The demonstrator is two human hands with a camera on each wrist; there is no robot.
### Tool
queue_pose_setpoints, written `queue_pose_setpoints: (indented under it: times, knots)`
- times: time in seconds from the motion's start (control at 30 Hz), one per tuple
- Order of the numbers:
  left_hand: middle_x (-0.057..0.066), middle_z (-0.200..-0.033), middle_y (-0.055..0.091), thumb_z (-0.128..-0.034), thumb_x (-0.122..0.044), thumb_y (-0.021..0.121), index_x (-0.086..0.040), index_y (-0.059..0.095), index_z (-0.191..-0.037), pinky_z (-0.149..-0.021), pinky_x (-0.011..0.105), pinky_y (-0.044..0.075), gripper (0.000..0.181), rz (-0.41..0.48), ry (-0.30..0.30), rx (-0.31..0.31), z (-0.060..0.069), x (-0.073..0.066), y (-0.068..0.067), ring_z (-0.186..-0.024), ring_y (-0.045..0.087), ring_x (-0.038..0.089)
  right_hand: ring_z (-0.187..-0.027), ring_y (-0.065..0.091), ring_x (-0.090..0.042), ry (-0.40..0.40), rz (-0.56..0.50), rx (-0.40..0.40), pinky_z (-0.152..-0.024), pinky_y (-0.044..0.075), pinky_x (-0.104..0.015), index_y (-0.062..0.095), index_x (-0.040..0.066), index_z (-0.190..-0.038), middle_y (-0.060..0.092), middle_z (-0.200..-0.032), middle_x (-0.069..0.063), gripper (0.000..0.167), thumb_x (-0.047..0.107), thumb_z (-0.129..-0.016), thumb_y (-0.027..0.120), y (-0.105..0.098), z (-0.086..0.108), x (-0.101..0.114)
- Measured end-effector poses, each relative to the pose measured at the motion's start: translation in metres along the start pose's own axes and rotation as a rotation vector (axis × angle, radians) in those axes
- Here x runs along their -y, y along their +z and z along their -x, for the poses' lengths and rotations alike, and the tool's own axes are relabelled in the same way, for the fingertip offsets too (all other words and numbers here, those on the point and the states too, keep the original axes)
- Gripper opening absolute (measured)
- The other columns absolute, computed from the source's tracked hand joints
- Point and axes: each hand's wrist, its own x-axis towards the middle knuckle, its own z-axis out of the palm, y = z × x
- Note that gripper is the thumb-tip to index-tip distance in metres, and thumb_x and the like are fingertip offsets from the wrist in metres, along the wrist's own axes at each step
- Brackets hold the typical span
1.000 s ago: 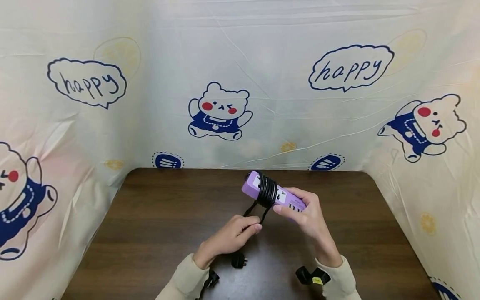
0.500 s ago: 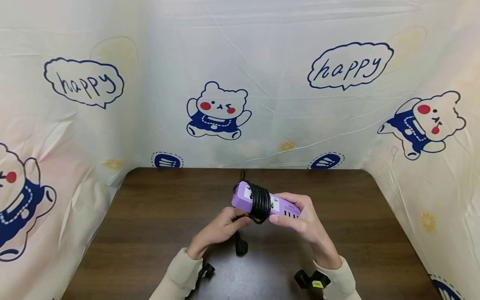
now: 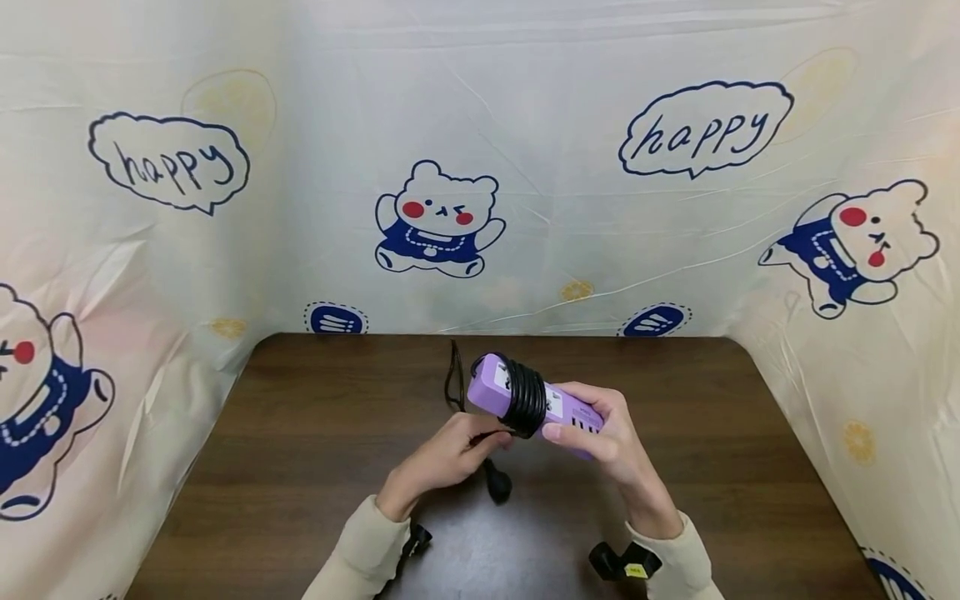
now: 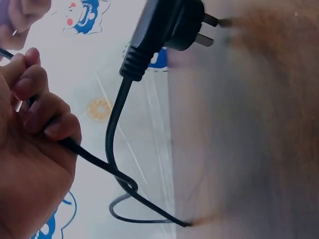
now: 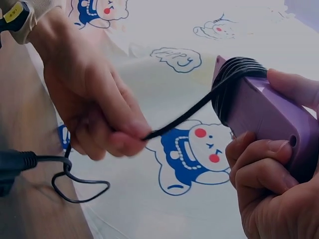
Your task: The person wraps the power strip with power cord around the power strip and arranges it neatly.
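Observation:
My right hand (image 3: pixel 615 437) holds a purple power strip (image 3: pixel 491 385) by its right end, the strip tilted above the table. Several turns of black cord (image 3: pixel 525 402) are wound round its left part. My left hand (image 3: pixel 446 454) pinches the cord just below and left of the strip. In the right wrist view, a length of cord (image 5: pixel 184 117) runs taut from the coil to the left fingertips. Beyond that hand the cord hangs in a loose loop (image 4: pixel 122 199). The black plug (image 4: pixel 187 25), its metal pins showing, dangles from the loop's end, apart from the hand.
A dark wooden table (image 3: pixel 300 433) lies beneath both hands. Printed cloth (image 3: pixel 562 125) hangs along its back and sides. Each wrist wears a small black camera, such as the one on the right wrist (image 3: pixel 624 560).
The strip has shifted left and slightly down with my right hand. My left hand has moved up and left, below the strip. The plug has swung, and a cord loop now shows behind my left hand.

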Motion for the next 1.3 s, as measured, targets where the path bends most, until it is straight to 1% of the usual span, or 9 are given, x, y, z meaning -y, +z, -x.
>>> queue_pose_setpoints:
  times: [0.17, 0.3, 0.4, 0.5, 0.6, 0.77, 0.97, 1.1, 1.3]
  knots:
    - [-0.003, -0.087, 0.068, -0.1112, -0.015, 0.058, -0.011, 0.071, -0.099, -0.076, 0.027, 0.056, 0.018, -0.055, -0.009, -0.057, 0.0, 0.003, -0.003, -0.081, 0.061, 0.006, -0.079, 0.063, -0.018, -0.012, 0.008, 0.032, -0.062, 0.055, -0.033, 0.075, -0.001, -0.118, 0.076, -0.098, -0.004, 0.033, 0.002, -0.085, 0.077, 0.003, 0.0, -0.002]
    - [-0.01, -0.074, 0.049, -0.1102, -0.012, 0.057, -0.012, 0.06, -0.086, -0.066, 0.024, 0.047, 0.025, -0.113, 0.0, -0.12, 0.003, 0.008, -0.011, -0.071, 0.048, 0.003, -0.078, 0.064, -0.016, -0.03, 0.01, 0.077, -0.06, 0.055, -0.033, 0.076, 0.001, -0.118, 0.076, -0.098, -0.005, 0.035, 0.001, -0.083, 0.079, 0.006, 0.0, -0.002]
    - [-0.012, -0.068, 0.04, -0.0991, -0.001, 0.058, -0.014, 0.049, -0.071, -0.059, 0.021, 0.04, 0.032, -0.14, 0.022, -0.181, 0.002, 0.011, -0.017, -0.065, 0.04, 0.001, -0.078, 0.064, -0.016, -0.051, 0.001, 0.1, -0.059, 0.055, -0.033, 0.076, 0.0, -0.118, 0.077, -0.1, -0.006, 0.036, 0.0, -0.082, 0.079, 0.008, 0.0, 0.0]
    - [-0.011, -0.063, 0.049, -0.0861, 0.003, 0.064, -0.013, 0.055, -0.063, -0.056, 0.02, 0.042, 0.03, -0.146, 0.022, -0.243, 0.001, 0.014, -0.022, -0.062, 0.041, 0.0, -0.075, 0.063, -0.014, -0.08, -0.013, 0.116, -0.056, 0.054, -0.033, 0.075, -0.001, -0.117, 0.077, -0.099, -0.005, 0.037, -0.001, -0.08, 0.079, 0.008, -0.001, 0.001]
    - [-0.007, -0.068, 0.064, -0.0878, 0.001, 0.073, -0.014, 0.072, -0.072, -0.06, 0.021, 0.05, 0.022, -0.15, 0.003, -0.264, 0.002, 0.017, -0.024, -0.065, 0.05, -0.001, -0.074, 0.063, -0.013, -0.096, 0.0, 0.132, -0.055, 0.053, -0.032, 0.075, 0.001, -0.117, 0.076, -0.099, -0.006, 0.038, 0.0, -0.079, 0.08, 0.008, -0.001, 0.002]
    - [-0.003, -0.083, 0.069, -0.0968, -0.002, 0.073, -0.015, 0.076, -0.089, -0.071, 0.026, 0.053, 0.015, -0.046, -0.023, -0.181, 0.006, 0.016, -0.03, -0.077, 0.056, 0.002, -0.082, 0.064, -0.016, -0.093, 0.052, 0.175, -0.063, 0.054, -0.033, 0.071, 0.007, -0.12, 0.073, -0.1, -0.007, 0.042, 0.003, -0.08, 0.081, 0.006, 0.001, 0.005]
    - [-0.005, -0.088, 0.061, -0.1084, -0.004, 0.059, -0.018, 0.069, -0.099, -0.074, 0.027, 0.051, 0.02, 0.046, 0.026, -0.034, 0.014, 0.016, -0.041, -0.082, 0.053, 0.004, -0.08, 0.064, -0.015, -0.089, 0.002, 0.226, -0.061, 0.054, -0.032, 0.058, 0.004, -0.115, 0.068, -0.093, -0.01, 0.04, -0.001, -0.081, 0.078, 0.002, 0.005, 0.005]
    - [-0.011, -0.084, 0.054, -0.11, -0.009, 0.057, -0.022, 0.063, -0.094, -0.071, 0.025, 0.046, 0.022, -0.033, 0.02, -0.013, 0.014, 0.013, -0.044, -0.078, 0.05, 0.003, -0.076, 0.064, -0.012, -0.091, -0.012, 0.256, -0.055, 0.053, -0.03, 0.056, 0.004, -0.113, 0.068, -0.089, -0.01, 0.038, -0.002, -0.082, 0.078, 0.001, 0.006, 0.004]
    - [-0.013, -0.082, 0.059, -0.1032, -0.013, 0.065, -0.024, 0.064, -0.091, -0.069, 0.025, 0.049, 0.017, -0.212, -0.056, -0.087, 0.005, 0.009, -0.044, -0.074, 0.053, 0.004, -0.074, 0.065, -0.014, -0.11, 0.019, 0.268, -0.054, 0.053, -0.031, 0.057, 0.006, -0.11, 0.068, -0.09, -0.009, 0.038, 0.0, -0.082, 0.08, 0.001, 0.005, 0.005]
